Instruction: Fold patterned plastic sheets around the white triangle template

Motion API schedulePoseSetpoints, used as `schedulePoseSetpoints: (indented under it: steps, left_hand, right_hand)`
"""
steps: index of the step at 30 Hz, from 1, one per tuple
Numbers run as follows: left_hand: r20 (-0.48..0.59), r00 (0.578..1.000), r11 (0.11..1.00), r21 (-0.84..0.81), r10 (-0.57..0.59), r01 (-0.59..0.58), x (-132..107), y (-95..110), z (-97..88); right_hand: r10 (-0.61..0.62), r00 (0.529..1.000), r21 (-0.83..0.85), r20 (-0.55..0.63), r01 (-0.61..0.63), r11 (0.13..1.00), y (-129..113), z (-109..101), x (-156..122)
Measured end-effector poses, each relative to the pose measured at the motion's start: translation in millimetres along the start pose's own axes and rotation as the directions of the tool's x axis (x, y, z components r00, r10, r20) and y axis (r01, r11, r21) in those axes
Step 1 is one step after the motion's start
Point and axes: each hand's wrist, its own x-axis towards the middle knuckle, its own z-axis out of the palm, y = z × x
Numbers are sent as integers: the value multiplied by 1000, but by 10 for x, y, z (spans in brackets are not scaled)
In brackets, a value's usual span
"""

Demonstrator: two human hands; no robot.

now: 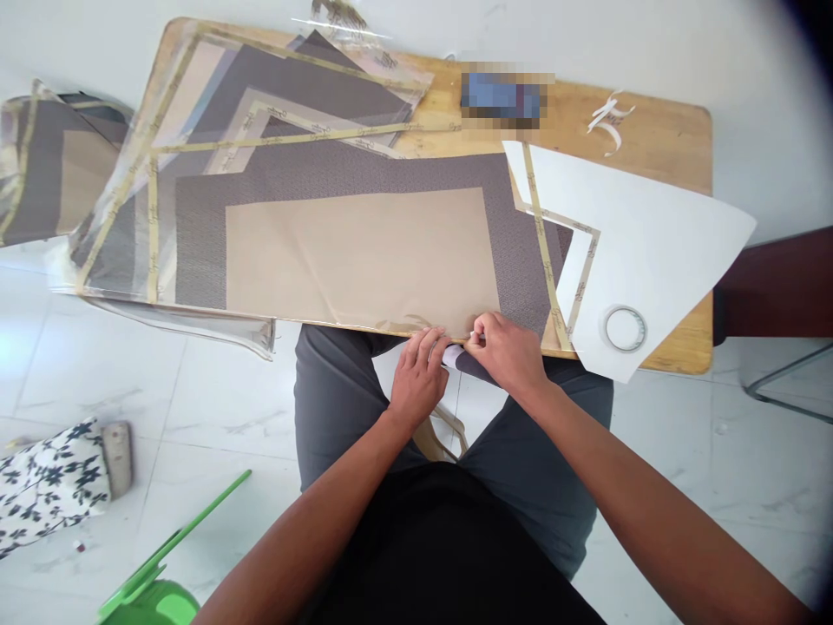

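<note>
At the far left, a pile of grey and beige patterned sheets [58, 169] with thin tan borders lies beside the table, and below it on the floor is a white cloth with dark flowers [49, 486]. A bright green plastic object [149, 599] is at the bottom edge. On a light wooden table [677, 148] lies a wide grey patterned sheet with a beige paper panel [357, 252], and its front edge is at the table edge. The left hand [420, 378] rests on this edge, with the fingers close together and curved, but I cannot tell if they grip it. Just beside it, the right hand [504, 351] has the thumb and fingers pinched together on the same edge. To the right, a white paper sheet [651, 234] lies over the table corner, with a roll of clear tape [625, 328] on it. Small white paper scraps [608, 121] are behind on the table.
</note>
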Motion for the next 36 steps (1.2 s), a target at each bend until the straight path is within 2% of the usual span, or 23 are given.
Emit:
schedulePoseSetpoints:
  steps: [4, 7, 10, 12, 14, 15, 17, 18, 20, 22, 24, 26, 28, 30, 32, 36]
  left_hand:
    - [2, 1000, 1000, 4, -3, 3, -3, 0, 4]
    - [-4, 1000, 1000, 8, -5, 5, -4, -2, 3]
    - [-3, 1000, 1000, 14, -4, 4, -1, -2, -6]
    - [-3, 1000, 1000, 18, -7, 7, 14, 0, -28]
    - [6, 1000, 1000, 18, -12, 11, 45, 4, -72]
    - [14, 1000, 1000, 15, -15, 15, 69, 7, -105]
    - [39, 999, 1000, 6, -30, 30, 133, 19, -191]
    - [50, 998, 999, -4, -38, 38, 172, 33, -244]
    - [51, 997, 997, -36, -63, 64, 252, 92, -364]
    - [34, 995, 989, -112, -98, 102, 321, 212, -492]
    - [71, 986, 946, -280, -150, 164, 362, 402, -611]
    - [220, 958, 818, -506, -184, 274, 368, 636, -702]
    - [397, 900, 613, -671, -178, 417, 350, 864, -759]
    - [500, 849, 431, -737, -171, 521, 319, 1039, -785]
    - [529, 824, 314, -762, -202, 567, 283, 1136, -798]
    - [510, 815, 224, -790, -275, 570, 206, 1163, -840]
  right_hand:
    - [138, 990, 161, -28, -132, 978, 100, -71, -61]
    - [362, 932, 335, 1, -341, 878, 325, -217, -222]
    - [581, 813, 496, 20, -513, 701, 725, -387, -529]
    - [718, 696, 591, 2, -580, 561, 1025, -494, -782]
    - [812, 584, 716, -13, -561, 415, 1268, -593, -1024]
    - [838, 545, 777, -21, -519, 357, 1346, -641, -1128]
    - [857, 514, 870, -40, -405, 283, 1388, -729, -1282]
    - [855, 516, 897, -47, -355, 264, 1348, -767, -1328]
    - [828, 559, 921, -42, -299, 248, 1167, -818, -1362]
    - [771, 637, 928, -13, -279, 246, 895, -830, -1335]
    - [693, 721, 945, 30, -245, 214, 599, -803, -1277]
    - [609, 790, 970, 66, -195, 148, 329, -752, -1219]
    - [536, 840, 982, 86, -162, 97, 115, -694, -1186]
    - [492, 866, 983, 85, -153, 99, -34, -642, -1190]
    - [482, 874, 977, 65, -155, 150, -123, -601, -1225]
    - [513, 858, 942, -9, -165, 293, -193, -565, -1320]
